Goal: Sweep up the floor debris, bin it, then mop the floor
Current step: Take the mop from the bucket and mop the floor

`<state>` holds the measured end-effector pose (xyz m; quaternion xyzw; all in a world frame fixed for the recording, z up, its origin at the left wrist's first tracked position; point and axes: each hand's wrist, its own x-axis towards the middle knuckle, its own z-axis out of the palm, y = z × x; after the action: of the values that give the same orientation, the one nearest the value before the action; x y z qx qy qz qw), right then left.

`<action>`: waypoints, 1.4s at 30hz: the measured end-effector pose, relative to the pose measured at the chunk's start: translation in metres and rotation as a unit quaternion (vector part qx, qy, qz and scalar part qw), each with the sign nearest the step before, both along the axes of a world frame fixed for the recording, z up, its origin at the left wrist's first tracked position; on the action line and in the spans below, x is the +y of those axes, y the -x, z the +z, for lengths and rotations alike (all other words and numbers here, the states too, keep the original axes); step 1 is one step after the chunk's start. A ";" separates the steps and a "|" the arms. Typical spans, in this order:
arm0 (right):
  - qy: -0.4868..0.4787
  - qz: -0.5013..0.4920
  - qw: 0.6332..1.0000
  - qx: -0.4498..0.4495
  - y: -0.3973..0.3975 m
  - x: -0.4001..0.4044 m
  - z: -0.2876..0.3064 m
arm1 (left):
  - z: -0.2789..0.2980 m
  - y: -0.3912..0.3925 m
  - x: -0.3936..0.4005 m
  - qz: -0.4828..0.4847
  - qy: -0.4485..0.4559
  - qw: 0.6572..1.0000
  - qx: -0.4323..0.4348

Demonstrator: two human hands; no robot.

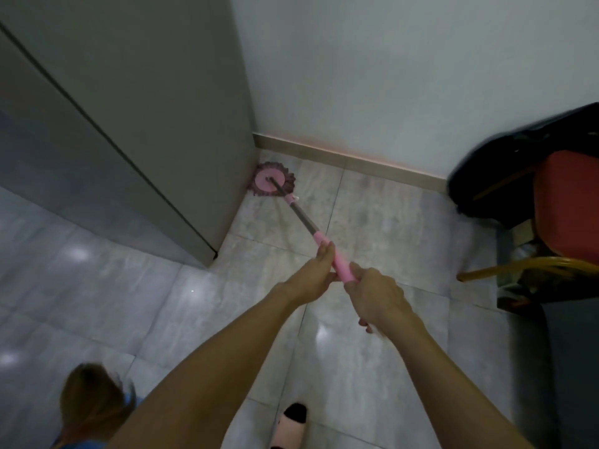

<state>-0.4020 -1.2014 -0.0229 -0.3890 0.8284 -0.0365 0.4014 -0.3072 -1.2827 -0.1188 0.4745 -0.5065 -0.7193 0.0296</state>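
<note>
A mop with a round pink head (274, 181) and fringed strands rests on the tiled floor (372, 222), pushed into the corner where a grey cabinet meets the white wall. Its grey shaft (299, 215) runs back to a pink grip. My left hand (319, 270) is closed around the pink grip farther down the shaft. My right hand (372, 296) grips the top end of the handle, just behind the left. Both arms stretch forward. No debris shows on the tiles.
A tall grey cabinet (146, 124) stands at the left. A red chair (567, 205) with gold legs and a black bag (492, 176) crowd the right wall. Another person's head (94, 403) is at the lower left. My slippered foot (290, 426) is below.
</note>
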 end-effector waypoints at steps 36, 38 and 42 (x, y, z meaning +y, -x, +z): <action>-0.096 -0.095 0.988 -0.070 0.052 0.224 0.104 | 0.120 0.024 0.235 -0.303 0.249 0.914 -0.098; -0.119 -0.073 0.988 -0.062 0.045 0.265 0.130 | 0.140 0.015 0.279 -0.342 0.259 0.899 -0.091; -0.152 -0.059 0.985 -0.062 0.043 0.315 0.174 | 0.166 0.006 0.342 -0.320 0.255 0.910 -0.063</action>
<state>-0.4448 -0.8864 0.1512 -0.2709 0.8192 0.0424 0.5037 -0.3135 -0.9402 0.0474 0.3080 -0.7979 -0.5053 -0.1144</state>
